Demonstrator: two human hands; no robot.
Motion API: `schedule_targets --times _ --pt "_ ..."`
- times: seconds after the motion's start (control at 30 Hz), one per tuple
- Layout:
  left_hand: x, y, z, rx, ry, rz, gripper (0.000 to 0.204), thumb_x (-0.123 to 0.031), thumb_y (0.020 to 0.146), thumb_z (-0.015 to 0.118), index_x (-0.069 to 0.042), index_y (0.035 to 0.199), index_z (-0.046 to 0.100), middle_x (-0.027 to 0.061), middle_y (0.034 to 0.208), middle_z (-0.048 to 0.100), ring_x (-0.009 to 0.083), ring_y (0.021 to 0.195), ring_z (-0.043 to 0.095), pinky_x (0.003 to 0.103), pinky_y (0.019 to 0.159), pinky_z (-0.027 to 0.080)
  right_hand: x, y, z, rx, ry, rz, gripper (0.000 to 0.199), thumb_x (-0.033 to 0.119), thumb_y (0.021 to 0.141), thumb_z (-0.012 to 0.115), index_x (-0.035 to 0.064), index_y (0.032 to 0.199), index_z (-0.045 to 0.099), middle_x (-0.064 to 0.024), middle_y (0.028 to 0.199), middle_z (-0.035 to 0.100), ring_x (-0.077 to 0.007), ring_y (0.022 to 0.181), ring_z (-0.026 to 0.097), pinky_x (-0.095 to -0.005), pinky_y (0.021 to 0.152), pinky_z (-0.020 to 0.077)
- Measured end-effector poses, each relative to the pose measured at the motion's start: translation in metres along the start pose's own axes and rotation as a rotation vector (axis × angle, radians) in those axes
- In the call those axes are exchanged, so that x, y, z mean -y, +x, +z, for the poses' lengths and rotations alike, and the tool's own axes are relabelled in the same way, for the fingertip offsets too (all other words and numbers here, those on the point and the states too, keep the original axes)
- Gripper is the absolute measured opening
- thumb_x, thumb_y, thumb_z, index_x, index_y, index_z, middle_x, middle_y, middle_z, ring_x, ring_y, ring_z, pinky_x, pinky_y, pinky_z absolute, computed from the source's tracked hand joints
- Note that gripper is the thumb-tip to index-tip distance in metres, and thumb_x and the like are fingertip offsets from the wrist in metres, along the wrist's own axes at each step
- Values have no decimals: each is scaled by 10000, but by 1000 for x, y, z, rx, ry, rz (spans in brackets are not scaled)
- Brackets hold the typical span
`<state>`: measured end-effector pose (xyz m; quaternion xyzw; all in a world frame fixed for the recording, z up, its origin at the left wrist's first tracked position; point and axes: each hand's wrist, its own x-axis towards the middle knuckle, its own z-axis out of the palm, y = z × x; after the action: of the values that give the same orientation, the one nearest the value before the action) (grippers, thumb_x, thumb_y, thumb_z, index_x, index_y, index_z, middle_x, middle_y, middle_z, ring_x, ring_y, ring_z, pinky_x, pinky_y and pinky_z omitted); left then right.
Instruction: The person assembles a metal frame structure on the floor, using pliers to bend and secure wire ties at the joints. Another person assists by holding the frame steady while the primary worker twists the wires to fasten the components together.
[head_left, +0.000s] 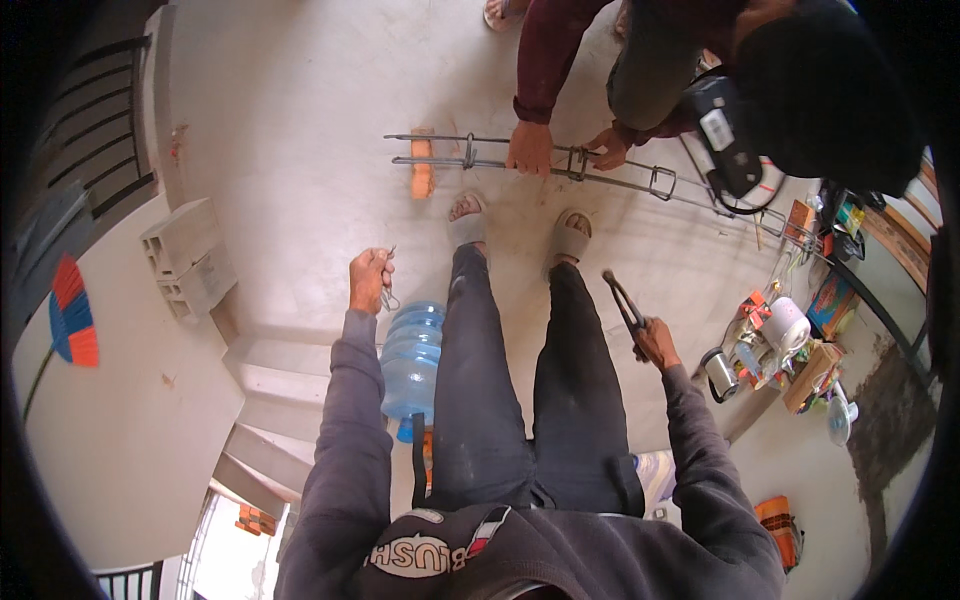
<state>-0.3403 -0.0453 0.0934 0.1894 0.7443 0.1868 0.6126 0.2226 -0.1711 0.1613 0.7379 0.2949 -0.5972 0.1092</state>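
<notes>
My left hand is closed on some thin bent wire, with a loop hanging below the fingers. A pair of long-handled pincers is gripped in my right hand, its head pointing up and away from me. Both hands are held apart, either side of my legs. Beyond my feet lies a long steel rebar cage with square stirrups, its left end propped on an orange brick. A crouching co-worker's two hands touch the cage around a stirrup.
A large blue water bottle lies beside my left leg. Concrete blocks and steps are at the left, with a colourful broom beyond. Various household items, including a pale pot and a silver flask, crowd the right wall.
</notes>
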Motion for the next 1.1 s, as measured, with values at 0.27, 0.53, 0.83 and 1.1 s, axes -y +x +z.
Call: schedule_targets --times 0.27,0.53,0.83,1.1 --pt "-2 -140 -16 -211 -102 -8 219 -242 1017 533 -34 1007 598 23 663 532 86 466 424 262 422 381 -116 -83 -28 115 75 249 59 -25 870 517 -24 820 548 -166 647 659 -234 490 655 -367 390 532" --pt "43 -239 -27 -208 37 -44 207 -200 1021 507 -28 1045 620 7 675 543 69 493 412 237 421 336 -115 -97 -46 139 31 179 133 99 833 609 -33 827 596 -139 648 646 -222 500 632 -354 416 505" --pt "116 -330 28 -306 -95 -173 169 -83 1000 467 19 1065 585 80 746 629 127 531 576 260 477 493 -115 -81 -81 52 34 61 543 430 961 462 -62 772 594 -152 604 608 -247 496 622 -381 440 503" --pt "108 -317 52 -374 -149 19 169 -70 988 466 37 1074 564 103 804 638 146 594 616 273 558 528 -172 -86 -71 -35 22 60 466 405 994 381 20 967 643 -118 613 603 -232 474 617 -362 440 525"
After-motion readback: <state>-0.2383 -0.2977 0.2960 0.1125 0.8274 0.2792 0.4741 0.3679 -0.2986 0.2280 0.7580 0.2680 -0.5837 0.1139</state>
